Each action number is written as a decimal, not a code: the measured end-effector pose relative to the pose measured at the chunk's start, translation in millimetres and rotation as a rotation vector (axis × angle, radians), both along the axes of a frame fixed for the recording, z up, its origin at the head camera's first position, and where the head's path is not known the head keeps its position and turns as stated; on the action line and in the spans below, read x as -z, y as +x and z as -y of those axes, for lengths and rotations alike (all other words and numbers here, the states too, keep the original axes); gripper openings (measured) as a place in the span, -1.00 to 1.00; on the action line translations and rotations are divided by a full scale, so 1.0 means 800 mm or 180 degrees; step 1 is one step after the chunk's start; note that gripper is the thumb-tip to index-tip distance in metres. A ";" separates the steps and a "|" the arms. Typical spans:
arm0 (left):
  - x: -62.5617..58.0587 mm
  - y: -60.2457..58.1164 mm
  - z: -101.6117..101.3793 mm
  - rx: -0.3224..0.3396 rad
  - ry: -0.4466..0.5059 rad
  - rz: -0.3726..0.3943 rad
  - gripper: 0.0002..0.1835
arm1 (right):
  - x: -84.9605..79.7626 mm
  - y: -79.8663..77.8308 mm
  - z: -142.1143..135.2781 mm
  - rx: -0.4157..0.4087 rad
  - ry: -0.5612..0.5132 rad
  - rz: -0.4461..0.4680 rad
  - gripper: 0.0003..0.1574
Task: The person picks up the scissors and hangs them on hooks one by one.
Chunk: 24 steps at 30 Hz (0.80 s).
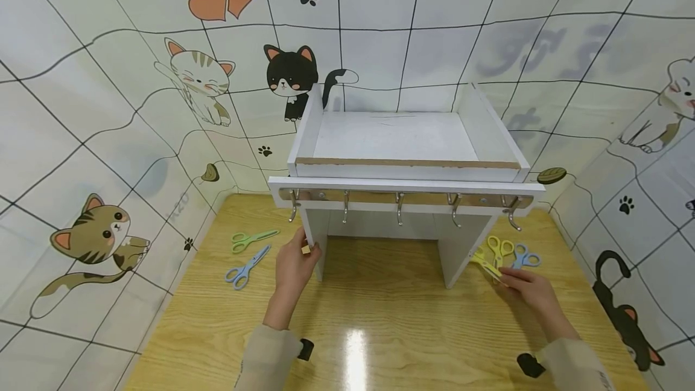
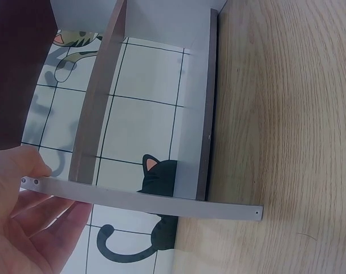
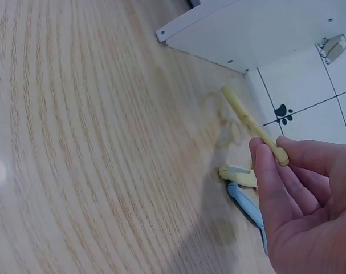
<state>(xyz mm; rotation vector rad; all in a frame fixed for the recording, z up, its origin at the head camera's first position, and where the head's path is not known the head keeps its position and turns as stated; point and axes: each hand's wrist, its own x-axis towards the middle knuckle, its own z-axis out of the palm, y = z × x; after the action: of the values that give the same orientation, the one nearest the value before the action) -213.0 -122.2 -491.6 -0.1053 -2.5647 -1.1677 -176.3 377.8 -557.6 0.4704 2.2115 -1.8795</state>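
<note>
A white shelf unit (image 1: 412, 186) with a row of metal hooks stands on the wooden table. At its left side panel (image 2: 144, 200), my left hand (image 1: 295, 261) grips the edge, thumb on one face and fingers on the other. Out to the right, my right hand (image 1: 529, 288) pinches yellow scissors (image 3: 255, 127) between thumb and fingertips, held edge-on above the table beside the right panel (image 1: 464, 252). Below that hand lie a second yellow pair of scissors (image 1: 500, 249) and a blue pair (image 1: 525, 256).
Green scissors (image 1: 254, 239) and blue scissors (image 1: 247, 267) lie on the table (image 1: 391, 324) left of the shelf. A cat-patterned tiled wall covering (image 1: 374, 53) rises close behind the shelf and along both sides. The shelf's hooks (image 1: 400, 208) stick out toward me.
</note>
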 end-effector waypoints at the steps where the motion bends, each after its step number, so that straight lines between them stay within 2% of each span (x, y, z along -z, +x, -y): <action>1: 0.000 0.000 0.000 0.0000 -0.0001 -0.0004 -0.58 | -0.002 0.001 0.000 0.0038 -0.0196 -0.0011 -0.77; 4: 0.000 0.000 0.000 -0.0001 -0.0002 -0.0007 -0.59 | -0.008 0.005 0.001 0.0138 -0.0715 0.0006 -0.60; 10: 0.002 0.000 0.000 -0.0003 -0.0022 -0.0029 -0.58 | -0.025 0.010 0.002 0.0281 -0.0979 0.0045 -0.57; 12: 0.003 0.000 0.001 -0.0001 -0.0033 -0.0050 -0.59 | -0.030 0.011 0.002 0.0315 -0.1137 -0.0028 -0.57; 16: 0.004 0.000 0.001 0.0014 -0.0023 -0.0084 -0.59 | -0.036 0.013 0.000 0.0340 -0.1668 -0.0280 -0.55; 20: 0.005 0.000 0.001 0.0024 -0.0003 -0.0086 -0.60 | -0.041 0.014 0.000 0.0478 -0.1920 -0.0554 -0.57; 24: 0.005 0.000 0.001 0.0019 -0.0016 -0.0086 -0.59 | -0.050 0.016 0.001 0.0703 -0.2141 -0.0698 -0.56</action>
<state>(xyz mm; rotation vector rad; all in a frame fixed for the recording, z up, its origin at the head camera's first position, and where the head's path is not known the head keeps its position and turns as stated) -213.0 -122.8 -495.4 -0.1290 -2.5459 -1.1541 -163.2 377.3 -517.3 0.4027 1.5172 -2.7276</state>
